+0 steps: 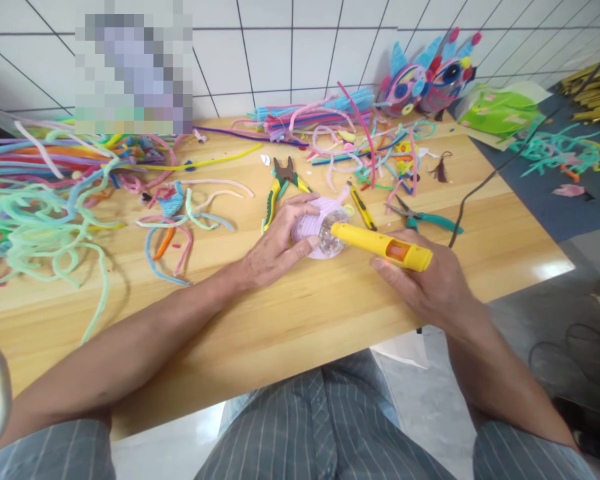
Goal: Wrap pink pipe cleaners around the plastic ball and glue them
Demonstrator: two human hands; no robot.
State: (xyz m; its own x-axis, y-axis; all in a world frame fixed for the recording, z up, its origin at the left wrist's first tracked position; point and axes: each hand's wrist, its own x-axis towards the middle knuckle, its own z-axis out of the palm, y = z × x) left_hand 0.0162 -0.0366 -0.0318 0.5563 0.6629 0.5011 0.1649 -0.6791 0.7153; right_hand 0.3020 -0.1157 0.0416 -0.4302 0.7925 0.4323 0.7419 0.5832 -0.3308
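My left hand (287,240) is closed around a clear plastic cup wrapped in lilac pipe cleaner (316,227), holding it on its side on the table with one round end facing right. In my right hand (427,277) is a yellow glue gun (380,245), gripped from behind; its tip points left and meets or nearly meets the cup's clear end. Whether glue is coming out cannot be made out. Just beyond the cup lie green-and-yellow pliers (283,187) and a yellow utility knife (362,207). Teal-handled pliers (423,217) rest past my right hand.
Tangled pipe cleaners (45,220) cover the table's left side, with more bundles (315,117) along the back. Two decorated figures (405,87) stand against the tiled wall. A black cord (495,173) runs down toward my right hand. The wooden table (300,320) ends at my waist.
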